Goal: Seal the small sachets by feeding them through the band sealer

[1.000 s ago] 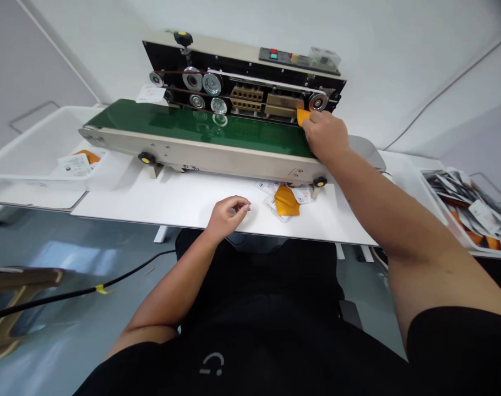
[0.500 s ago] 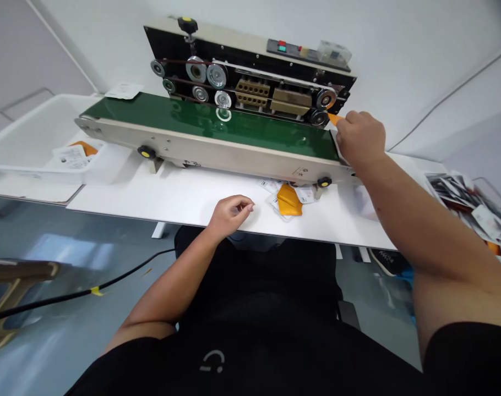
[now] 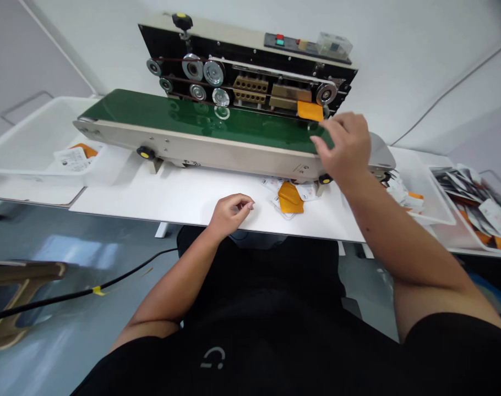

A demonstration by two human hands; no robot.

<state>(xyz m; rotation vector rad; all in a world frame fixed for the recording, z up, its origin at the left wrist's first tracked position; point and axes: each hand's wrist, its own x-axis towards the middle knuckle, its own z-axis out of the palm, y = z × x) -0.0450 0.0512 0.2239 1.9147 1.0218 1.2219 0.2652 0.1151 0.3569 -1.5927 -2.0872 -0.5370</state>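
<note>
An orange packet (image 3: 310, 111) sticks out from the right end of the band sealing machine (image 3: 250, 69), its upper edge in the rollers, above the green conveyor belt (image 3: 151, 118). Just right of it, my right hand (image 3: 346, 144) hovers over the belt's right end, thumb and fingers apart and holding nothing. My left hand (image 3: 230, 214) rests at the front edge of the white table with its fingers curled in and thumb against them; nothing shows in it. To its right lies an orange packet (image 3: 290, 198) on several white labelled packets, partly under the conveyor.
A white bin (image 3: 36, 179) with a few packets stands at the left. At the right are a white tray (image 3: 440, 217) of white and orange packets and a bin of dark packets (image 3: 477, 206). A black cable (image 3: 52, 298) hangs above the floor beside a stool (image 3: 19, 302).
My right hand has let go of the orange packet and moved slightly left and down. That packet has travelled left into the machine. A white packet is gone from the belt's left end.
</note>
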